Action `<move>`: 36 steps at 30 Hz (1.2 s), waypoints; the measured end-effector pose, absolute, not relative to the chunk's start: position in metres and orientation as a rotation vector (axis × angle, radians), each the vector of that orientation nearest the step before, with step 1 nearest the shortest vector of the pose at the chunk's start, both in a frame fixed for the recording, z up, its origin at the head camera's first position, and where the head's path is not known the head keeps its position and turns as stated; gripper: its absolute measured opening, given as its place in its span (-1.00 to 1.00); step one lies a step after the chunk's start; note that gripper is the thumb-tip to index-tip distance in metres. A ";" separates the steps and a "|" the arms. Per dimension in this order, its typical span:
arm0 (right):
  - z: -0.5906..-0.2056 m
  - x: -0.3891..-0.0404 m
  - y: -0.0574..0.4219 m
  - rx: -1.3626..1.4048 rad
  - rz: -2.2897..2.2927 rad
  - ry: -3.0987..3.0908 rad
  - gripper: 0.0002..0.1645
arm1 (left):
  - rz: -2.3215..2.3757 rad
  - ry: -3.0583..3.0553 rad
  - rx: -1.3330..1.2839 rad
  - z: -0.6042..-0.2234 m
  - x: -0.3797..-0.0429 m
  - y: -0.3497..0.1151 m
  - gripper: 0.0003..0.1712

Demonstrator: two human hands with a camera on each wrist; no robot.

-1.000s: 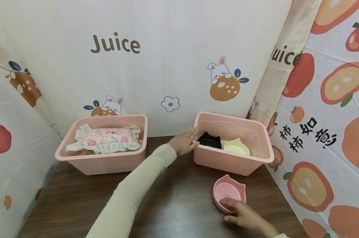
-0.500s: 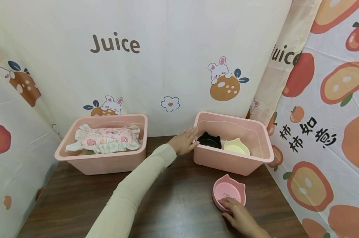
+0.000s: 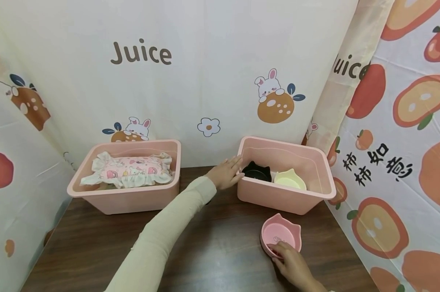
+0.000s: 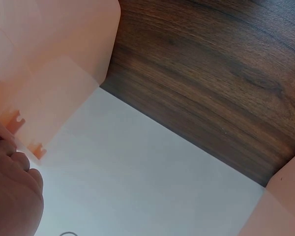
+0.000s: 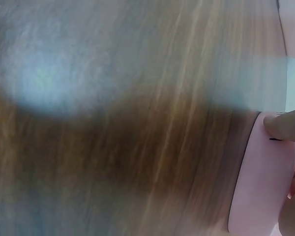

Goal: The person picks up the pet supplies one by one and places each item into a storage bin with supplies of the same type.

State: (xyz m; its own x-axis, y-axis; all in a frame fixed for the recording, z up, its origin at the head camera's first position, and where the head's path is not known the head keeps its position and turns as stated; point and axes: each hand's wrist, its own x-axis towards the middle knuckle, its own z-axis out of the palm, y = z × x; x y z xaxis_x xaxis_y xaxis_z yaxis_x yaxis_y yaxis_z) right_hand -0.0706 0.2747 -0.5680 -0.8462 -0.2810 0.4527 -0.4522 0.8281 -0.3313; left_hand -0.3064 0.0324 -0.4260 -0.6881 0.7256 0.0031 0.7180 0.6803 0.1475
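My right hand [image 3: 293,264] pinches the near rim of a pink cat-eared pet bowl [image 3: 279,230] on the table. In the right wrist view, the thumb [image 5: 285,125] presses on the outer wall of the bowl [image 5: 260,187], and other fingers reach inside it. My left hand [image 3: 224,174] rests with straight fingers against the left end of the right pink bin [image 3: 274,198]. The left wrist view shows this hand [image 4: 14,189] at the bin's rim. A black cat-eared bowl [image 3: 257,172] and a pale yellow one [image 3: 290,181] lie inside that bin.
Another pink bin [image 3: 132,201] stands at the back left, holding a frilled pink printed pillow [image 3: 132,168]. Both bins stand on a dark wooden table [image 3: 212,247] near a printed curtain [image 3: 205,81]. A fruit-patterned cloth [image 3: 395,162] borders the right side.
My right hand has shifted slightly left and closed its thumb and fingers on the pink bowl's rim. The left hand and the bins have stayed where they were.
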 end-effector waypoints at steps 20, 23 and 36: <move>-0.560 -0.067 0.270 0.543 0.783 -2.616 -0.45 | 0.207 2.820 1.232 -0.420 -0.302 0.032 -0.25; -0.554 -0.066 0.268 0.570 0.870 -2.606 -0.47 | 0.211 2.817 1.235 -0.419 -0.302 0.032 -0.25; -0.536 -0.063 0.263 0.730 1.137 -2.480 -0.48 | 0.198 2.824 1.233 -0.422 -0.304 0.031 -0.24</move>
